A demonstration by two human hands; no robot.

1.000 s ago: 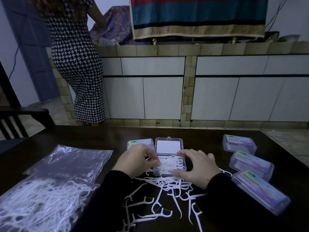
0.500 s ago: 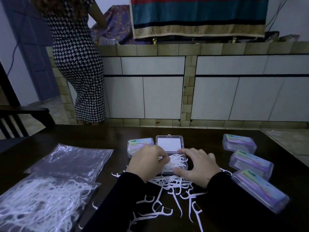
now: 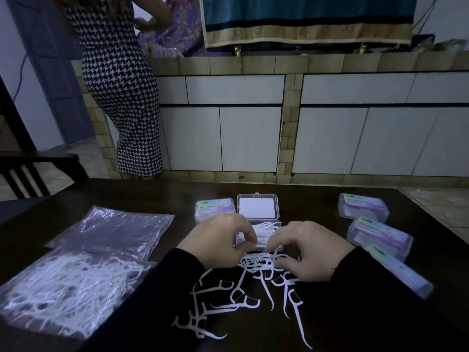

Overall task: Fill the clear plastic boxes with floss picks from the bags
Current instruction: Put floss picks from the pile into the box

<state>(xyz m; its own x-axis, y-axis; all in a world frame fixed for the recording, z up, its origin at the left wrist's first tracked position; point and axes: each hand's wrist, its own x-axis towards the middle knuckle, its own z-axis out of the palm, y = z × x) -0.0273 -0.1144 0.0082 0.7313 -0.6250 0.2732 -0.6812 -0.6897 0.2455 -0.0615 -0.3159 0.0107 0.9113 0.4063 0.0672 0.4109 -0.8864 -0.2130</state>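
An open clear plastic box (image 3: 257, 208) stands mid-table, lid flipped back, its tray heaped with white floss picks (image 3: 266, 228). My left hand (image 3: 218, 240) curls at the tray's near left corner and pinches picks there. My right hand (image 3: 308, 250) hovers at the tray's near right, fingers curled down around a few picks from the loose pile (image 3: 253, 288) in front of me. A full bag of picks (image 3: 66, 288) lies at the near left.
An empty bag (image 3: 111, 229) lies behind the full one. A closed labelled box (image 3: 213, 210) sits left of the open one; three closed boxes (image 3: 378, 236) line the right side. A chair (image 3: 28, 171) stands at left, and a person stands at the counter beyond the dark table (image 3: 330, 326).
Both hands lifted from pressing on the tray and drew slightly towards me, fingers now curled on picks. The view shifted a little.
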